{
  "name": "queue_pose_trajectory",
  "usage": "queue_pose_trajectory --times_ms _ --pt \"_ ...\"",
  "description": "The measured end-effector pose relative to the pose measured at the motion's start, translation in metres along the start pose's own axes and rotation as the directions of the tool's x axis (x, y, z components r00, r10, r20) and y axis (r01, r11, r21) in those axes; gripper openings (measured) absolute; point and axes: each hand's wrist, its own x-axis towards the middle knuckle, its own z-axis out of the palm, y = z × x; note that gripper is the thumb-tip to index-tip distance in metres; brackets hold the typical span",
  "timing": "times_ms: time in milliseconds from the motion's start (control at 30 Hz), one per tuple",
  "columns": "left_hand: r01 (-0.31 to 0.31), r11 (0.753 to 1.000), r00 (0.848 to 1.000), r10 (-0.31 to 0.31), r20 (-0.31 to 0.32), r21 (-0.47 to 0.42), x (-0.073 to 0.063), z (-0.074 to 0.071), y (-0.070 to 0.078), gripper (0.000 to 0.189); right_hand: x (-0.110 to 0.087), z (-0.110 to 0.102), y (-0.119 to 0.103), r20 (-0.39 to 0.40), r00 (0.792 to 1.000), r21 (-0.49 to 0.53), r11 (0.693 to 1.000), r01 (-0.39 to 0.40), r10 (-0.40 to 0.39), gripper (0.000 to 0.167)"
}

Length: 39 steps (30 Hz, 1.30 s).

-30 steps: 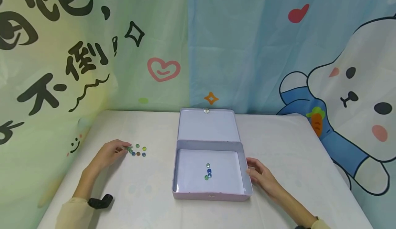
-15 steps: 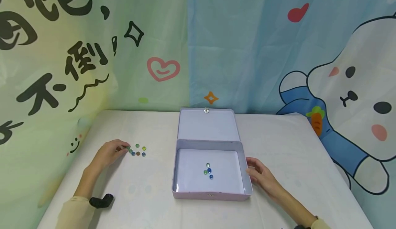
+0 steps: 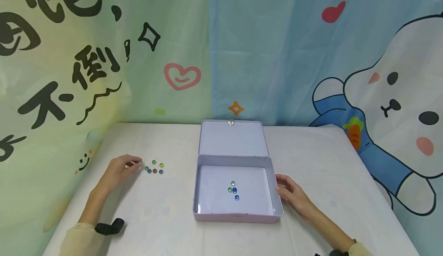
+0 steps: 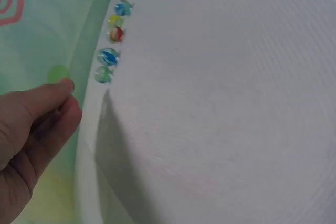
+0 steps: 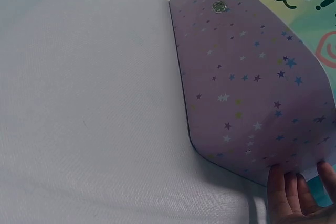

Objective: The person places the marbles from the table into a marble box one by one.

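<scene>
In the head view my left hand is at the left of the table, thumb and fingertips brought together around a small greenish marble. The wrist view barely shows that marble; the fingers of the left hand hide it. Just right of the fingertips several glass marbles lie grouped, among them a brown-red marble and a yellow-green marble. My right hand rests its fingers against the right outer side of a metal box. Several marbles, including a blue marble, lie inside it.
The box's lid is raised at the back, a clasp on its edge. Small stars cover the lilac box exterior. A white cloth covers the table, and a printed curtain hangs behind.
My left hand has drawn slightly left, away from the marbles, with a greenish marble at its fingertips. Inside the box a green and a blue marble rolled apart. The right hand has stayed put.
</scene>
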Motion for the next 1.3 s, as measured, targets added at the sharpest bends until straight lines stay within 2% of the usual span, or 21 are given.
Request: queue_pose_trajectory --times_ms 133,333,533,700,867,1067,1300 --pt "-0.008 0.999 1.000 0.007 -0.025 -0.049 0.002 -0.004 0.008 0.017 0.000 0.000 0.000 0.004 1.000 -0.002 1.000 0.001 -0.001 0.057" --pt "-0.042 0.979 0.999 0.040 -0.014 -0.201 0.009 -0.006 0.028 0.017 0.001 0.001 -0.001 -0.012 1.000 -0.009 1.000 -0.010 0.010 0.057" --pt "-0.089 0.955 0.993 0.108 0.054 -0.283 0.019 -0.004 0.058 0.018 0.002 0.001 -0.001 -0.009 1.000 -0.009 1.000 -0.014 0.014 0.056" --pt "-0.111 0.934 0.979 0.162 0.124 -0.341 0.031 0.005 0.085 0.017 0.002 0.001 -0.001 -0.009 1.000 -0.010 1.000 -0.012 0.012 0.057" --pt "-0.147 0.907 0.956 0.233 0.179 -0.394 0.044 0.022 0.110 0.016 0.003 0.001 0.001 -0.015 1.000 -0.001 1.000 -0.006 0.006 0.056" --pt "-0.186 0.875 0.919 0.316 0.236 -0.446 0.056 0.040 0.131 0.015 0.003 0.001 0.002 -0.007 1.000 0.018 1.000 -0.005 0.005 0.056" --pt "-0.276 0.856 0.857 0.425 0.291 -0.437 0.073 0.051 0.155 0.016 0.002 0.000 0.001 -0.015 1.000 -0.001 1.000 -0.016 0.016 0.057"
